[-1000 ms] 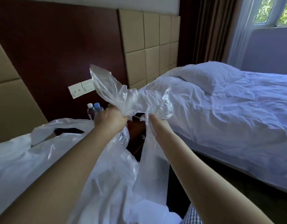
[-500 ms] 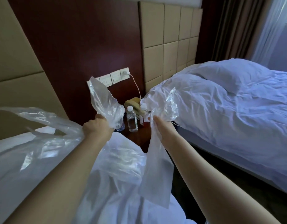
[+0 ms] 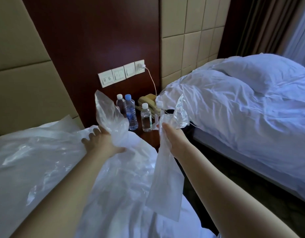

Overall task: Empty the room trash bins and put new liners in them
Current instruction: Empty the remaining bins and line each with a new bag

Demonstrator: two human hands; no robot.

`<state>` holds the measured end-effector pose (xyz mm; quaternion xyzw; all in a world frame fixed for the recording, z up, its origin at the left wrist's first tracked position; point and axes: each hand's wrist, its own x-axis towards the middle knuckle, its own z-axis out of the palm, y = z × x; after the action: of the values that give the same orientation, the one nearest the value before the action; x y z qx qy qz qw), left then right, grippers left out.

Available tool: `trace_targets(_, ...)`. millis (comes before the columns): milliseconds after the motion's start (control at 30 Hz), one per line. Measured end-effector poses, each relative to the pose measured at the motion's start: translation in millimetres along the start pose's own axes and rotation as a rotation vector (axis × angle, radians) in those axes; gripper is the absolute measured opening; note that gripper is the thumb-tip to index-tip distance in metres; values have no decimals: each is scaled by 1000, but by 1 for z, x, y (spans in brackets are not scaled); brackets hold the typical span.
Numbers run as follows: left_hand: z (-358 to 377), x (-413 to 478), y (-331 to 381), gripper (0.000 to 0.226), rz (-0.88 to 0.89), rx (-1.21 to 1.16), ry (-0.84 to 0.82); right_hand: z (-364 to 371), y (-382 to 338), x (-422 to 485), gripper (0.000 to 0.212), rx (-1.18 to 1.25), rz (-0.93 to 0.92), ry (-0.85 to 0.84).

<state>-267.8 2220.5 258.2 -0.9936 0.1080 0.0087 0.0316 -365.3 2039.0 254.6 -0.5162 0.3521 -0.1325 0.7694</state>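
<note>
Item: folded liner point(image 3: 165, 182), pinched near its top by right hand point(image 3: 171, 137); long axis near vertical, hanging straight down below the hand, bunched top flaring up toward the bed point(image 3: 251, 126).
Item: clear liner point(image 3: 108, 115), clasped between thumb and palm of left hand point(image 3: 103, 143), fingers partly spread; free end pointing up toward the bottles point(image 3: 131, 114).
Hands near, liners apart. No bin in view.
Judged next: spreading open the hanging liner, just right of the left hand.

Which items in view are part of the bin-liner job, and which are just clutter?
Job: left hand, gripping large clear bag; right hand, gripping folded liner.
Lying about: water bottles, telephone, charger cable, wall switches, bed.
</note>
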Motion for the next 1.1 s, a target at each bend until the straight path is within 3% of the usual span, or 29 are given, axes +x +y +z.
trace_targets(267,-32,-15,29,131,28,-178,224,-16,-10,-2,42,10,-21,26)
trace_targets(467,-40,-36,57,86,223,-113,352,-32,-19,-14,40,37,-43,9)
trace_targets(667,-47,-77,124,58,505,-137,308,-87,-33,-30,30,110,-113,39)
trace_targets(767,-45,-102,169,50,649,-290,124,-128,-40,-42,22,134,-153,104)
trace_targets(900,-29,-140,233,42,814,-896,-353,-197,-43,-56,25,195,-154,190)
trace_targets(1000,-18,-174,272,31,799,-1217,-717,-250,-42,-68,21,259,-168,167)
trace_targets(1100,-2,-204,301,37,813,-1228,-997,-305,-46,-83,27,287,-172,269)
